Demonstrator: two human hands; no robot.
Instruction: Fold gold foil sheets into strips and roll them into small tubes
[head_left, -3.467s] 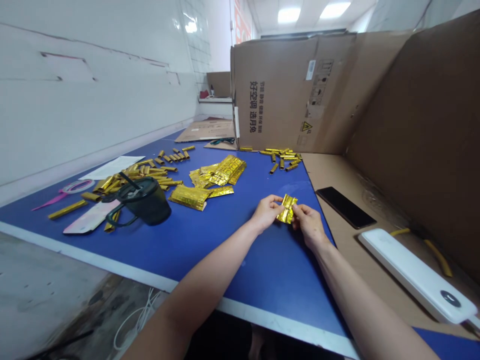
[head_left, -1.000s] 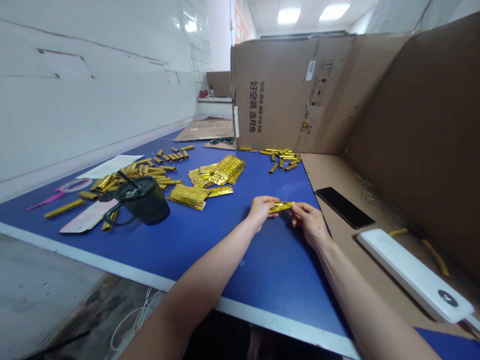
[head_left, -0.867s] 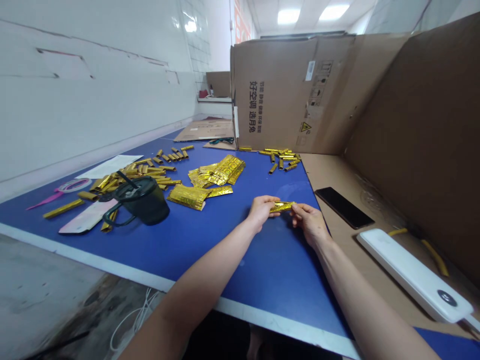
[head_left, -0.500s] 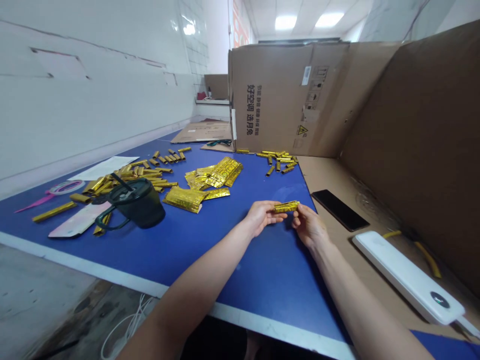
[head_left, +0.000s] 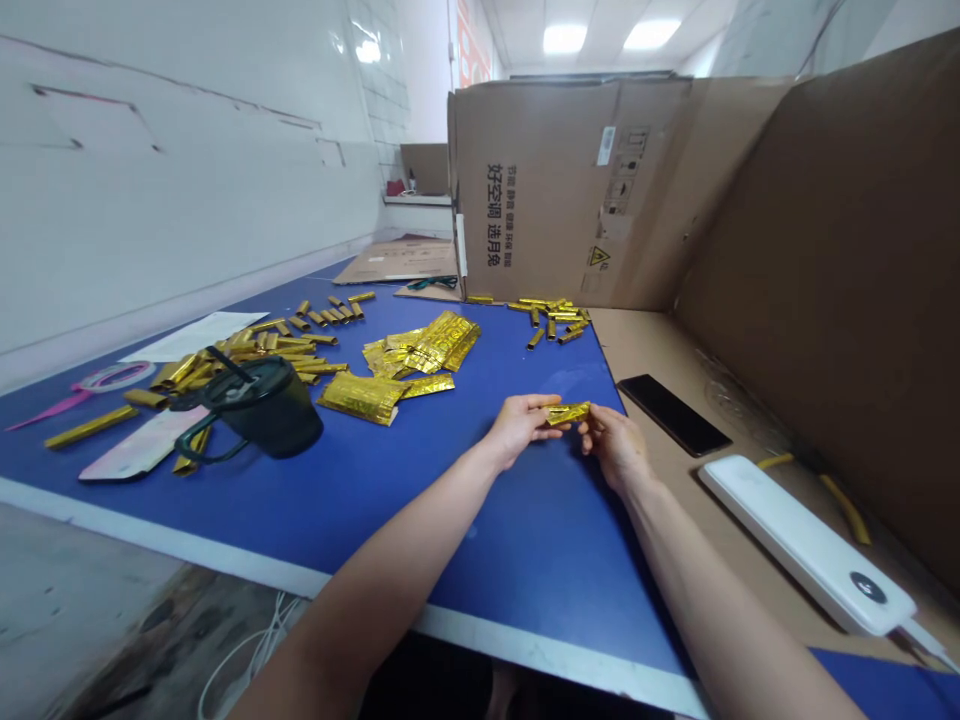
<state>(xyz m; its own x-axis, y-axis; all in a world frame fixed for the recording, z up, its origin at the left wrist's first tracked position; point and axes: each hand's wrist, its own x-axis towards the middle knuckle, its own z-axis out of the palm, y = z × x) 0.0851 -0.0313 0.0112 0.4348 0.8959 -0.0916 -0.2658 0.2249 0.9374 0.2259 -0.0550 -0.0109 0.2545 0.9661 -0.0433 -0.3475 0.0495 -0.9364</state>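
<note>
Left hand and right hand pinched one foil, apparently part-folded; tubes lay formed, flat sheets remained.

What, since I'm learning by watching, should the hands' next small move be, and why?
Perhaps the right hand should pinch lightly along the narrow, shiny gold foil strip: the left hand holds the opposite end, the middle lies exposed between them, and the surface looks uneven.

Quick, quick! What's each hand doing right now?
Left hand: closed, holding one end of the gold foil strip.
Right hand: closed, fingertips pinching the strip's other end.
</note>
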